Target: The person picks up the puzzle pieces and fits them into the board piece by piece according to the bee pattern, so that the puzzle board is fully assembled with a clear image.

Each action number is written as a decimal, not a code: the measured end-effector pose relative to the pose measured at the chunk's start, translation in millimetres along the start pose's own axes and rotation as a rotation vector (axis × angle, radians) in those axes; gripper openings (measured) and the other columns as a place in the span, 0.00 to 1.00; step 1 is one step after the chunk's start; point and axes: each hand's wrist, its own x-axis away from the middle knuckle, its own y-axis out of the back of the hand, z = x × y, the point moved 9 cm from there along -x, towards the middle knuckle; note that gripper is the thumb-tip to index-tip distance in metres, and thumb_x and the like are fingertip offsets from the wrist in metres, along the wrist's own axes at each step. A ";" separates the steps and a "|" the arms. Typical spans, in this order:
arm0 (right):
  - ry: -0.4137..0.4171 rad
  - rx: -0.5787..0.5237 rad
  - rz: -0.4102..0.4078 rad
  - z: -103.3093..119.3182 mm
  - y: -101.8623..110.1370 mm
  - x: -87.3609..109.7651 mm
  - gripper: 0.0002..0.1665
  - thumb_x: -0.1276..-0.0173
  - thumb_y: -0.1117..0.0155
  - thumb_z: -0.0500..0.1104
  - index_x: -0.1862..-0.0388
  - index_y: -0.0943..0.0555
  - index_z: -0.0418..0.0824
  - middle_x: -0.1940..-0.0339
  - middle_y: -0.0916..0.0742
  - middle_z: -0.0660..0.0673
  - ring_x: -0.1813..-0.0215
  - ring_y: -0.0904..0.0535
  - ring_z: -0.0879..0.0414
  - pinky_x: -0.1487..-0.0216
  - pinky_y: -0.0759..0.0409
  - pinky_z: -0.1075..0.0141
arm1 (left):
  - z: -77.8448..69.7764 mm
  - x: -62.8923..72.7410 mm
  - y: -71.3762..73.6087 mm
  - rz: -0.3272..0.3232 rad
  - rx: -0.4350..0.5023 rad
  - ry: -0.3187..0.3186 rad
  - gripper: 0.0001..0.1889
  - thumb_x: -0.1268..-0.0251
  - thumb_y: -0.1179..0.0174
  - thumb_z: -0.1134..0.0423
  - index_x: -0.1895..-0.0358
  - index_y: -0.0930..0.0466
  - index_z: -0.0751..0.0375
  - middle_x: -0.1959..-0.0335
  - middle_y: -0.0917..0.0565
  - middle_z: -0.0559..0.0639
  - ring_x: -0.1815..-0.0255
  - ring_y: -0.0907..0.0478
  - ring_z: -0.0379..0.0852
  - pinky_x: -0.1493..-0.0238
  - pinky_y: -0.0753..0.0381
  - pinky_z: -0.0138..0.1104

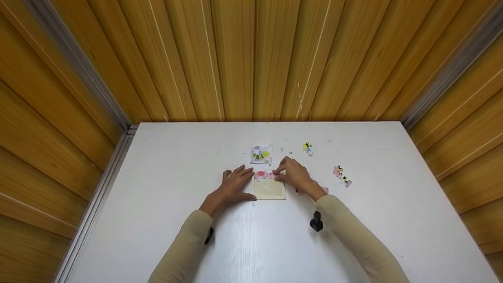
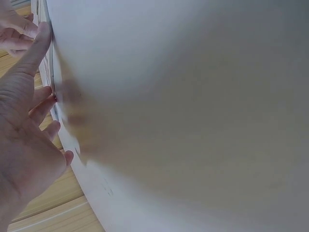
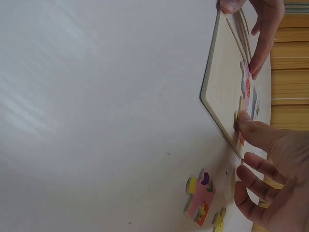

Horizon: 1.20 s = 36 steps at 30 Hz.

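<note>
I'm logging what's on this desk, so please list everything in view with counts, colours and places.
Puzzle board: one, pale wood, table centre
Puzzle pieces on board: count unclear, mostly pink, far edge
Loose puzzle pieces: several, pink and yellow, right of board
Picture card: one, white with yellow and black, beyond board
Small specks: several, dark, near card
Table: one, white, beneath
Wall panels: many, wood-brown, far side and both sides
Metal rails: several, grey, corners
Black devices: two, black, near wrists
Sleeves: two, beige, forearms
Left hand: one, bare, board's left edge
Right hand: one, bare, board's far right
</note>
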 end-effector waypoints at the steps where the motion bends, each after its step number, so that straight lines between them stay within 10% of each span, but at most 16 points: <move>1: -0.007 -0.007 -0.007 -1.0 0.2 0.3 0.15 0.36 0.25 0.45 0.50 0.10 0.45 0.48 0.16 0.43 0.45 0.20 0.46 0.45 0.20 0.47 | 0.2 0.0 -0.3 0.003 0.000 0.003 0.49 0.42 0.29 0.38 0.22 0.36 0.60 0.19 0.36 0.52 0.16 0.48 0.58 0.25 0.48 0.64; 36: -0.017 -0.064 -0.101 -7.5 -0.7 6.1 0.16 0.40 0.21 0.46 0.58 0.08 0.38 0.52 0.16 0.42 0.48 0.24 0.47 0.45 0.24 0.51 | -4.0 -0.9 2.3 -0.006 -0.023 -0.005 0.48 0.42 0.28 0.39 0.23 0.35 0.61 0.20 0.35 0.53 0.16 0.47 0.59 0.27 0.45 0.64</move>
